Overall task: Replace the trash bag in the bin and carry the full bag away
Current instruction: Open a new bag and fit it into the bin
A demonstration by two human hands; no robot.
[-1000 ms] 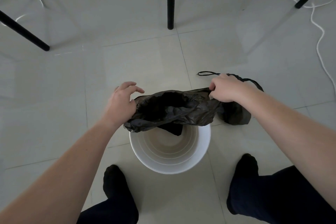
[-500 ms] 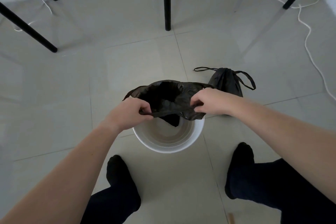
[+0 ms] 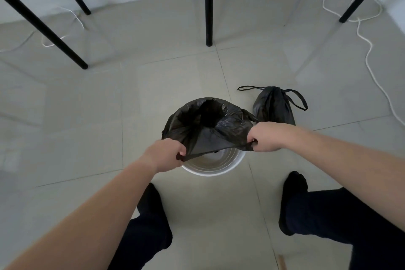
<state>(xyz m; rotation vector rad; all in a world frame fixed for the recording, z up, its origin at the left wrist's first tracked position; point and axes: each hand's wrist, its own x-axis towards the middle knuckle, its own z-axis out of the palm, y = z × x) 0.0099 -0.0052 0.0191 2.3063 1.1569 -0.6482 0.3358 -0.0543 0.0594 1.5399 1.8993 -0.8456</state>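
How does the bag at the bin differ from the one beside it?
The new bag is open-mouthed, stretched partly over the bin; the full bag is cinched shut. The left hand and right hand grip the new bag; the full bag sits untouched on the floor. Both are black plastic.

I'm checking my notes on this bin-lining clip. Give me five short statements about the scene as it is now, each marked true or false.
1. The left hand and right hand both grip the near edge of the black liner. True.
2. The liner covers the whole rim of the white bin. False: it lies over the far side only, and the near rim is bare.
3. A tied full bag sits on the floor beside the bin. True.
4. The right hand holds the tied full bag's handles. False: its handles lie free, and the right hand grips the liner.
5. A black furniture leg stands on the floor beyond the bin. True.
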